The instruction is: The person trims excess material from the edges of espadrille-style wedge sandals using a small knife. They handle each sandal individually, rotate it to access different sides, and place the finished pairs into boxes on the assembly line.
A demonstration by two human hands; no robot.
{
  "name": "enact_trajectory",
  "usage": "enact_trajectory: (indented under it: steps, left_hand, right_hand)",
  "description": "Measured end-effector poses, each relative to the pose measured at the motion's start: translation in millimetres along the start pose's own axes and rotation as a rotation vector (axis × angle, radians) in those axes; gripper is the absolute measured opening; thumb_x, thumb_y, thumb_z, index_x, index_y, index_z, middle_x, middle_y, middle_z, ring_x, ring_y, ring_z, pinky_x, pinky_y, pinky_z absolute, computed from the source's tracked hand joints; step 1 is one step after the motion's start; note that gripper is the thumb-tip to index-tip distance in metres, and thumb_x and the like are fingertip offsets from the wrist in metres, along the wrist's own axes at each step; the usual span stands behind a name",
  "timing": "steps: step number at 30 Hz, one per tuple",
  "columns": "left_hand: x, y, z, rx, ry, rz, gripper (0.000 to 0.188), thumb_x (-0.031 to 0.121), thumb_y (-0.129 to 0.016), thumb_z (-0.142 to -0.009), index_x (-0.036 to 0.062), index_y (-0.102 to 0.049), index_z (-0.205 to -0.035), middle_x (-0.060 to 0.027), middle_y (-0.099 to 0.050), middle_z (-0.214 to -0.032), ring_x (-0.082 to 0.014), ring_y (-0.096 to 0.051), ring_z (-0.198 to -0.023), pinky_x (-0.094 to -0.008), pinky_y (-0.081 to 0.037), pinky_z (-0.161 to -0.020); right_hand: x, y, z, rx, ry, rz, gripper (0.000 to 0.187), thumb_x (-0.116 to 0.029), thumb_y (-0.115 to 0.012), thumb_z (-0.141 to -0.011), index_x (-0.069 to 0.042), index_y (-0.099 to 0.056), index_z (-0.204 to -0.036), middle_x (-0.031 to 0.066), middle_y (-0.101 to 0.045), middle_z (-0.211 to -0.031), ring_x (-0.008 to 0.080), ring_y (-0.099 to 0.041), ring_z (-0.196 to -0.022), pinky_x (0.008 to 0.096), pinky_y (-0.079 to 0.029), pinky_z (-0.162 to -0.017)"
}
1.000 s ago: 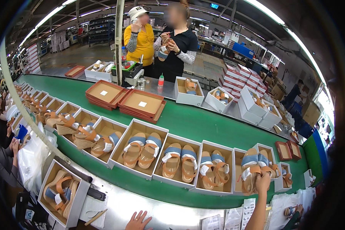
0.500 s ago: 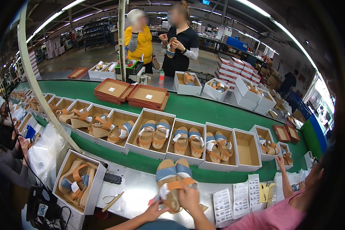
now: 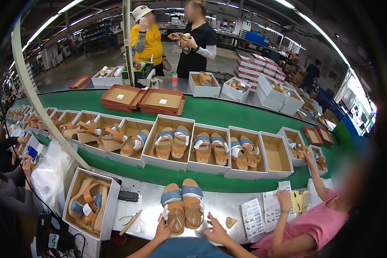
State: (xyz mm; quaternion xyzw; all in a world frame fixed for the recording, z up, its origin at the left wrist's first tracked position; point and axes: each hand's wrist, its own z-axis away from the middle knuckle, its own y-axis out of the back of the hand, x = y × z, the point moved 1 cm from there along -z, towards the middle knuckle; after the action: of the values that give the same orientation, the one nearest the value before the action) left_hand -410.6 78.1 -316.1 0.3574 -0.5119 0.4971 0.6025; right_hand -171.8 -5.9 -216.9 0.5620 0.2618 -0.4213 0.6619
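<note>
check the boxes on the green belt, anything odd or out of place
One open box on the green belt is empty, while the boxes beside it each hold a pair of sandals. The pair at the hands lies neatly side by side.

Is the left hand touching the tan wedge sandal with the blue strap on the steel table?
Touching. The head view shows the left hand with fingers on the heel end of the left tan wedge sandal.

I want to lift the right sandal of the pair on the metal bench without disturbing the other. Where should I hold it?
Probably at the heel end of the right sandal, coming from the near side with the right hand. The heel faces the person, its outer side is free, and the left sandal lies close against the inner side.
</note>
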Motion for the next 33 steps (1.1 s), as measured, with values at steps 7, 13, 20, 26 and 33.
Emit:
enact_trajectory:
  steps: [7, 13, 20, 26, 33]
  left_hand:
    - [28, 7, -5, 0.019, 0.161, -0.143, 0.047, 0.029, -0.057, -0.098, -0.0044, -0.049, -0.130, -0.0134, -0.062, -0.116, -0.0184, -0.059, -0.107, -0.0303, -0.047, -0.092]
    - [23, 23, -12, -0.151, 0.147, -0.174, 0.054, 0.034, -0.062, -0.095, -0.0042, -0.049, -0.131, -0.0143, -0.062, -0.119, -0.0197, -0.060, -0.106, -0.0317, -0.048, -0.092]
    - [97, 95, -35, -0.557, 0.067, -0.879, 0.035, 0.037, -0.064, -0.089, 0.0042, -0.070, -0.100, -0.0128, -0.071, -0.092, -0.0235, -0.068, -0.087, -0.0329, -0.052, -0.078]
    - [194, 8, -120, -0.236, -0.352, -0.888, 0.028, 0.027, -0.064, -0.088, 0.0069, -0.065, -0.108, -0.0133, -0.066, -0.091, -0.0290, -0.063, -0.088, -0.0381, -0.050, -0.077]
    - [154, -60, -256, -0.121, -0.820, -1.245, 0.042, 0.029, -0.066, -0.085, 0.0144, -0.060, -0.124, -0.0107, -0.061, -0.107, -0.0325, -0.055, -0.105, -0.0442, -0.044, -0.089]
  right_hand:
    - [29, -59, -75, 0.039, -0.037, -0.378, 0.068, -0.034, -0.063, -0.093, 0.004, -0.036, -0.141, 0.0222, -0.059, -0.123, 0.0280, -0.062, -0.106, 0.0365, -0.049, -0.089]
    - [27, -42, -75, -0.125, -0.115, -0.265, 0.059, -0.032, -0.059, -0.097, 0.002, -0.038, -0.140, 0.0178, -0.061, -0.120, 0.0239, -0.061, -0.106, 0.0341, -0.047, -0.092]
    - [61, 106, -93, 0.487, 0.036, -0.111, 0.043, -0.021, -0.068, -0.087, -0.003, -0.060, -0.125, 0.0170, -0.061, -0.119, 0.0247, -0.061, -0.103, 0.0357, -0.051, -0.085]
    - [75, 259, -162, 1.026, -0.006, 0.345, 0.036, -0.017, -0.059, -0.091, 0.003, -0.058, -0.122, 0.0232, -0.058, -0.119, 0.0404, -0.055, -0.111, 0.0433, -0.043, -0.097]
    - [125, 311, -240, 0.776, -0.309, 0.644, 0.058, -0.011, -0.060, -0.087, 0.002, -0.040, -0.140, 0.0244, -0.051, -0.132, 0.0395, -0.048, -0.123, 0.0482, -0.037, -0.103]
